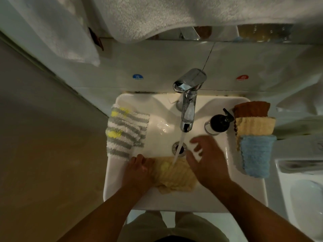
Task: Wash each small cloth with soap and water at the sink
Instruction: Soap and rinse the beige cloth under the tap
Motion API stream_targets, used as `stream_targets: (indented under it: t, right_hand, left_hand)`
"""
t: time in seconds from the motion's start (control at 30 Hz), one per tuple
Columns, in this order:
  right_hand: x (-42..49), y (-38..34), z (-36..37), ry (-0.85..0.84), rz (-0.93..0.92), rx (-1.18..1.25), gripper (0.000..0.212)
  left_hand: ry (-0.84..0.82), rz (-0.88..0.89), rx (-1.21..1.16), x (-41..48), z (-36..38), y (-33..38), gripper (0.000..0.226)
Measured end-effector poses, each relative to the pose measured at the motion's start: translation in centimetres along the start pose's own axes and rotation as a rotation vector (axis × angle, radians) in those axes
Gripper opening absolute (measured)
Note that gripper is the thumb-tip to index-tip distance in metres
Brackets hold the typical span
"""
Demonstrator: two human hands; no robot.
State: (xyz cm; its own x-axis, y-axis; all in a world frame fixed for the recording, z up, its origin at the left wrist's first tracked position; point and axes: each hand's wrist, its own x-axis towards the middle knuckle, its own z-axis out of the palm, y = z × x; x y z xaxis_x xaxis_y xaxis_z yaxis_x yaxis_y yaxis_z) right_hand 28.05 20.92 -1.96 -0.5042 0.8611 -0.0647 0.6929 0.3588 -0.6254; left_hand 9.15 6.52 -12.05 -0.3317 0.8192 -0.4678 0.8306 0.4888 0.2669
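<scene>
pale yellow cloth (174,175) sits in the sink (183,201) basin, front centre, just ahead of the drain (180,148). Ribbed texture, crumpled and bunched, not laid flat. Looks wet, with a brighter glossy patch toward its upper left. Water stream (180,145) from the chrome faucet (188,105) crosses over the drain and lands on the cloth's back edge

left hand (138,169): fingers curled, gripping the cloth's left edge, close to the basin's front-left wall
right hand (208,161): fingers spread and relaxed, holding nothing, over the basin just right of the stream. Thumb is just beside the cloth's right edge; contact or not, cannot tell

Other cloths:
- grey-and-white striped cloth (125,131) with yellow blotches, draped over the left rim
- right rim, a row of three, folded and overlapping: brown cloth (250,109) at the back, tan cloth (255,125) in the middle, blue cloth (256,154) nearest, fluffy pile

black soap dispenser (219,124) stands on the rim between the faucet and the right-hand cloths, pump nozzle pointing toward them

Wall behind: blue sticker (137,77) left of the faucet, red sticker (242,77) right of it. white towel (157,14) hangs across the top of the view. Light is dim, colours muted
</scene>
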Motion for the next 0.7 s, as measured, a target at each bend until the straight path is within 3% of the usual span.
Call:
stream_targets:
  t: [0.1,0.17,0.3,0.53,0.63,0.7]
  right_hand:
    - [2.6,-5.1,-5.7,0.211,-0.287,0.158,0.045]
    - [4.4,-6.9,-7.6,0.182,-0.380,0.154,0.064]
    - [6.0,-7.8,-6.6,0.084,-0.370,0.040,0.076]
    - [4.5,-7.6,-4.4,0.052,-0.332,0.063,0.079]
    - [2.3,-5.8,-3.3,0.113,-0.303,0.236,0.061]
    - [0.3,-2.6,-1.5,0.159,-0.169,0.239,0.046]
  left_hand:
    - [-0.033,-0.015,0.000,0.0,-0.1,0.1,0.051]
    - [-0.042,-0.019,-0.028,0.1,-0.1,0.1,0.052]
    - [-0.058,-0.005,-0.025,0.1,-0.2,0.0,0.055]
    - [0.022,0.025,-0.024,-0.1,0.3,-0.2,0.047]
    - [0.063,0.029,-0.030,-0.3,0.3,-0.1,0.049]
    - [0.071,0.036,-0.036,-0.1,0.4,-0.4,0.046]
